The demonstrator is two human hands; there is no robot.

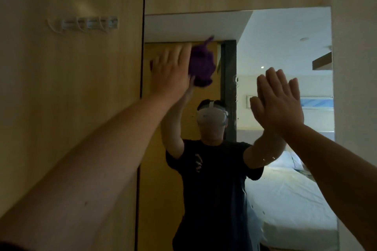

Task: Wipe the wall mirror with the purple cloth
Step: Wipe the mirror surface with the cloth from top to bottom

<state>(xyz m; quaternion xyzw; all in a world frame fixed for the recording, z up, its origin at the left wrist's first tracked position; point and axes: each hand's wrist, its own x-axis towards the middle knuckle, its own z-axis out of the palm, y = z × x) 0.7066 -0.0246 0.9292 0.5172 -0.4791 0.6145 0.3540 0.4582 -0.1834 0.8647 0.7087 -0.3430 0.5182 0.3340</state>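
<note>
Two hands meet the wall mirror (285, 47): left hand (170, 73), fingers spread, presses the purple cloth (202, 65) against its upper left to wipe; right hand (279, 100), fingers together, apparently braces at mid-height.

Hooks (85, 23) left of mirror (285, 51)

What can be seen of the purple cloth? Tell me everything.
The purple cloth is a deep violet, soft-looking fabric, bunched into a loose wad rather than spread flat, with one corner sticking up at the top. The left hand presses it against the upper left part of the wall mirror, near the mirror's left edge. Its right side shows past the hand; the rest is hidden behind it. It looks slightly blurred. The right hand does not touch it.
</note>
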